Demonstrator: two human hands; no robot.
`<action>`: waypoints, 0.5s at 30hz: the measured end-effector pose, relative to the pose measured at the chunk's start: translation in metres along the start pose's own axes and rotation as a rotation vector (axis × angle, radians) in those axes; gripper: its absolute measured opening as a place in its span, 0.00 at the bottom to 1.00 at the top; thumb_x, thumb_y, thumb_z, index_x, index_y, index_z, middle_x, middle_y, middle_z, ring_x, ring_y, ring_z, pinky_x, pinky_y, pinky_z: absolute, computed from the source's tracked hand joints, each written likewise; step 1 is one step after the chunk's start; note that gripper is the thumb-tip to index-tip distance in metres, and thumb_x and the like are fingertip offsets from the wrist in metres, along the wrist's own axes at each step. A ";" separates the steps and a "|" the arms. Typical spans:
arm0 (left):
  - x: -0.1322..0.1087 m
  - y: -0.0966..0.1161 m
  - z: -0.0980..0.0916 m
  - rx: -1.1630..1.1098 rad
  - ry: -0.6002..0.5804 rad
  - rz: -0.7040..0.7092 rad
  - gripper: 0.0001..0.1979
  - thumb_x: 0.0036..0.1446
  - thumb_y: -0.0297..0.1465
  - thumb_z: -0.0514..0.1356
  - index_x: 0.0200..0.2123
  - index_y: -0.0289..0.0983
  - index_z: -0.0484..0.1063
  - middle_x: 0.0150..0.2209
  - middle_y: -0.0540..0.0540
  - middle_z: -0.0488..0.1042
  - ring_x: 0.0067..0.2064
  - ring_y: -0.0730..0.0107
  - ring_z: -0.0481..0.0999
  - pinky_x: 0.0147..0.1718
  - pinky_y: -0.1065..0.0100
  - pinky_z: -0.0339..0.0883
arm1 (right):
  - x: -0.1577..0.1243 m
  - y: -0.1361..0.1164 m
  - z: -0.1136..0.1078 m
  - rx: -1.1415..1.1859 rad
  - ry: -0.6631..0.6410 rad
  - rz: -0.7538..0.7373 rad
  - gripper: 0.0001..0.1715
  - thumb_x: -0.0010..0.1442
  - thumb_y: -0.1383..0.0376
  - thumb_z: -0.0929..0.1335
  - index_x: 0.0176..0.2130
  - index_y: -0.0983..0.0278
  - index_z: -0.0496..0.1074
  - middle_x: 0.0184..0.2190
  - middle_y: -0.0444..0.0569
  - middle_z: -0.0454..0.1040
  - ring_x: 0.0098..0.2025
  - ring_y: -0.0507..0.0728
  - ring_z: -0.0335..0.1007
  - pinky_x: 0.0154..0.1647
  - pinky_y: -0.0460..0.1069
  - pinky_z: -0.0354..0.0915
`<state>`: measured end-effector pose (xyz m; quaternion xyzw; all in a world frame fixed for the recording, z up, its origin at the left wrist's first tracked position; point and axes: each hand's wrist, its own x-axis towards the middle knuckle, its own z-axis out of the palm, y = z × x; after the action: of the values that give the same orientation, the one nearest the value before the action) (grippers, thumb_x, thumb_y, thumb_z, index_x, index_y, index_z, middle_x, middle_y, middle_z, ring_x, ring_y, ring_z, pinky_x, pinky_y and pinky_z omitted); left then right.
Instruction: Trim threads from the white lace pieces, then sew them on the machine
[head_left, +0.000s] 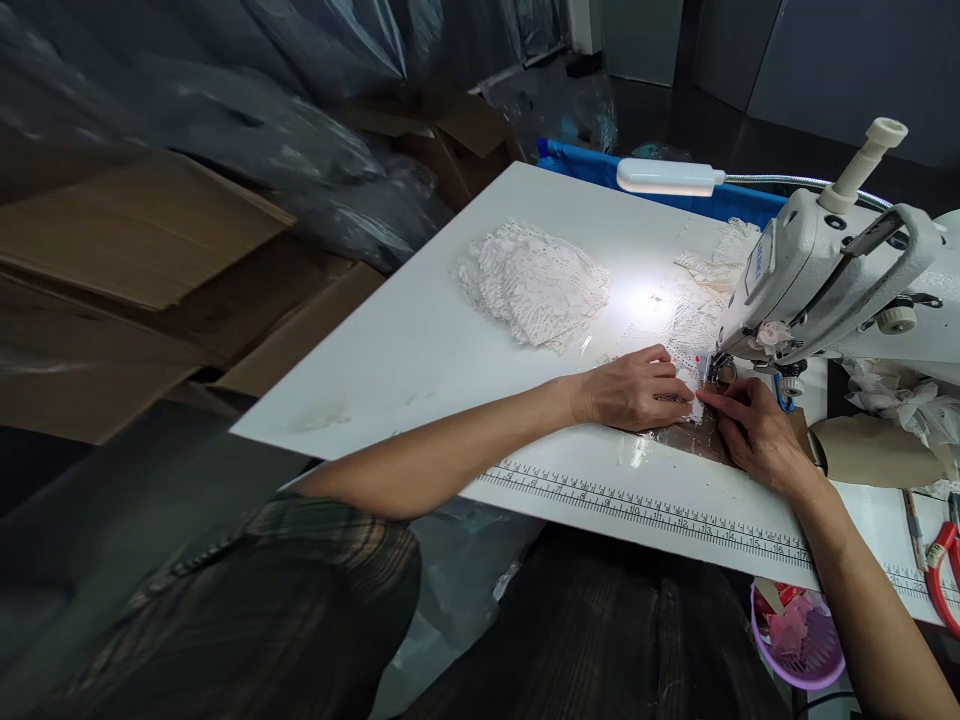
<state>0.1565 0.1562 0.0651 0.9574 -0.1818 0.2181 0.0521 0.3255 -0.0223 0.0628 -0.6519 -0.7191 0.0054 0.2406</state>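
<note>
A piece of white lace point(688, 382) lies at the presser foot point(718, 368) of a white sewing machine point(817, 265). My left hand point(637, 390) rests on the plate left of the needle, its fingers curled together on the lace. From the right, my right hand point(761, 430) pinches the lace edge just in front of the foot, thumb and forefinger close together. The two hands' fingertips nearly meet. More lace point(694, 310) spreads behind my left hand, and a stack of lace pieces point(536, 285) sits farther left on the white table point(420, 370).
A lit lamp point(667, 177) hangs over the table. A printed ruler point(637, 505) runs along the front edge. Red-handled scissors point(941, 570) lie at right, above a purple basket point(806, 650) of scraps. Cardboard boxes point(135, 230) and plastic sheeting stand at left.
</note>
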 end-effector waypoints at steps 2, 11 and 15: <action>0.000 0.000 0.000 0.011 0.004 0.008 0.10 0.67 0.31 0.54 0.37 0.42 0.76 0.44 0.48 0.81 0.35 0.71 0.74 0.40 0.61 0.64 | -0.001 -0.001 -0.002 0.022 0.010 0.013 0.23 0.64 0.69 0.61 0.53 0.60 0.76 0.39 0.55 0.71 0.43 0.59 0.69 0.42 0.56 0.72; -0.001 0.000 0.002 0.047 0.009 0.009 0.09 0.67 0.31 0.55 0.37 0.42 0.76 0.44 0.48 0.81 0.35 0.71 0.74 0.40 0.61 0.62 | -0.005 -0.001 -0.010 0.123 -0.047 0.025 0.24 0.62 0.70 0.61 0.50 0.54 0.79 0.40 0.51 0.73 0.41 0.55 0.72 0.43 0.53 0.72; -0.001 0.000 0.001 0.049 0.030 0.022 0.09 0.67 0.31 0.56 0.37 0.42 0.76 0.43 0.49 0.81 0.35 0.71 0.74 0.40 0.62 0.61 | -0.004 -0.001 -0.006 0.022 -0.044 -0.070 0.23 0.61 0.71 0.63 0.49 0.54 0.79 0.40 0.52 0.72 0.40 0.57 0.71 0.41 0.54 0.71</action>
<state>0.1563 0.1561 0.0635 0.9530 -0.1862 0.2374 0.0289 0.3263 -0.0284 0.0668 -0.6234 -0.7464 0.0194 0.2321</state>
